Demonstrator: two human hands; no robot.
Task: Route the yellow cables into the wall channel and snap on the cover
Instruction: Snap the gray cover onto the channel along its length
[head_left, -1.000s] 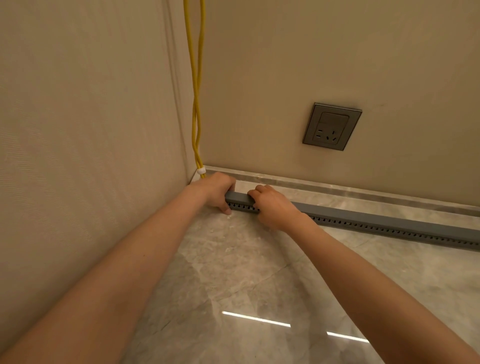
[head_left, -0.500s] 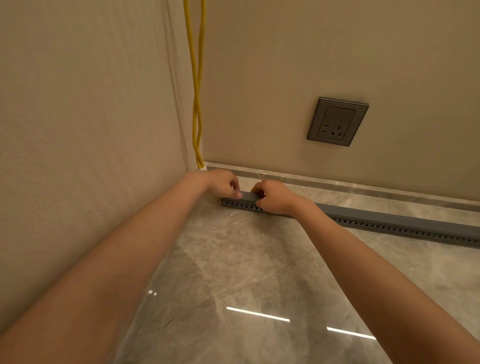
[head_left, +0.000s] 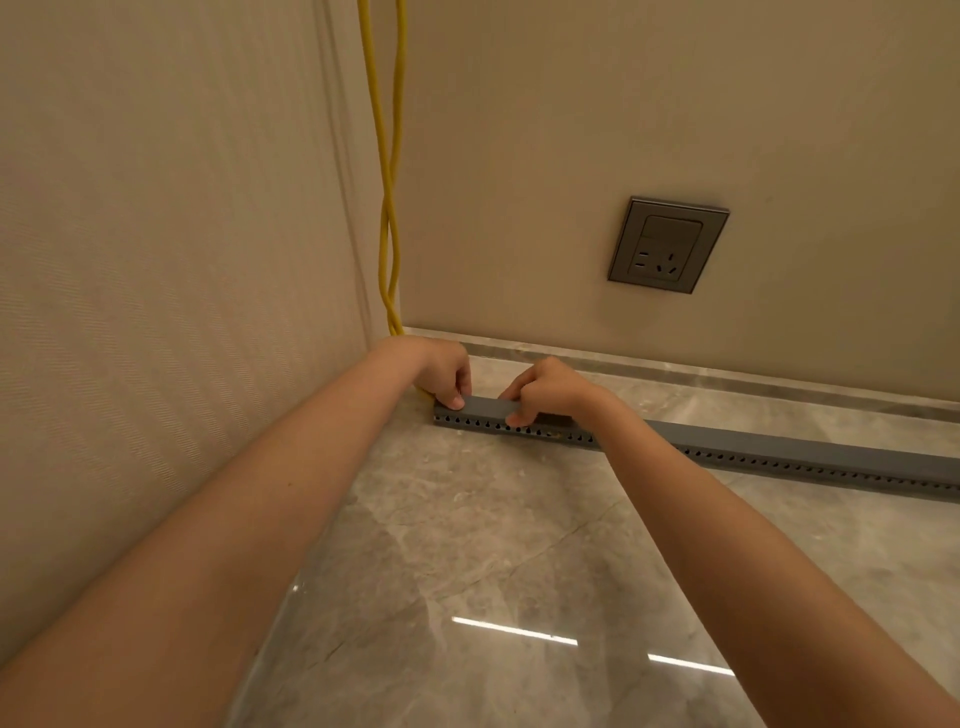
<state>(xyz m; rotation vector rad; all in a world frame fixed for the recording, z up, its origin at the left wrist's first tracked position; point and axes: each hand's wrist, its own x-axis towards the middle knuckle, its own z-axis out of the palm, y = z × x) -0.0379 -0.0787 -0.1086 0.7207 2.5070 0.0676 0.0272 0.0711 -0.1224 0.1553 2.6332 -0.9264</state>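
Two yellow cables (head_left: 385, 171) hang down the room corner and pass behind my left hand (head_left: 445, 370) at floor level. A long grey slotted channel (head_left: 779, 451) lies on the floor in front of the back wall, running right from the corner. A grey cover (head_left: 483, 407) sits on its left end. My left hand has curled fingers, its thumb pressing the cover's left tip. My right hand (head_left: 545, 391) grips the cover just to the right, thumb on the slotted front, fingers over the top.
A grey wall socket (head_left: 667, 245) sits on the back wall above the channel. A stone skirting strip (head_left: 727, 375) runs along the wall's foot. The polished marble floor (head_left: 493, 545) spreads towards me, and a textured wall (head_left: 156, 260) stands close on my left.
Both hands have shifted slightly along the channel's left end and stay on the cover. My left thumb now presses the tip. The view has tilted a little.
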